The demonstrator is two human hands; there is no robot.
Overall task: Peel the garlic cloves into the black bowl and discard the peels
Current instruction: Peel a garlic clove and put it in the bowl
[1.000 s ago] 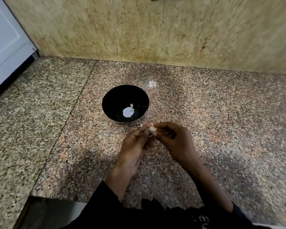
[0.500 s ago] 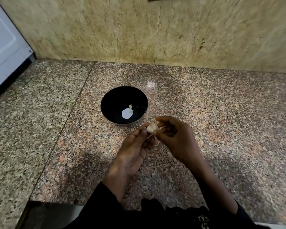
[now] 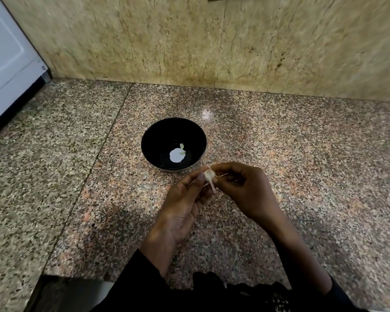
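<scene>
Garlic clove [image 3: 209, 175]: small, pale, rounded, with a thin papery strip of peel trailing from its lower end. It is held above the tabletop [image 3: 302, 167], just beside the black bowl [image 3: 149, 140] at the bowl's 4 o'clock.

Black bowl: round, glossy, dark inside. A pale blot, possibly a reflection, and a small pale sliver show at its bottom.

Left hand [image 3: 180, 208]: palm turned inward, thumb and forefinger tips clamped on the clove from the left. Right hand [image 3: 245, 190]: knuckles up, fingers curled, thumb and forefinger pinching the clove from the right. Dark sleeves cover both forearms.

Tabletop: polished speckled granite, pink and grey, with a straight seam running toward 11 o'clock. Behind it, a beige veined stone wall [image 3: 234, 41]. A white panel [image 3: 7, 55] stands at 10 o'clock.
</scene>
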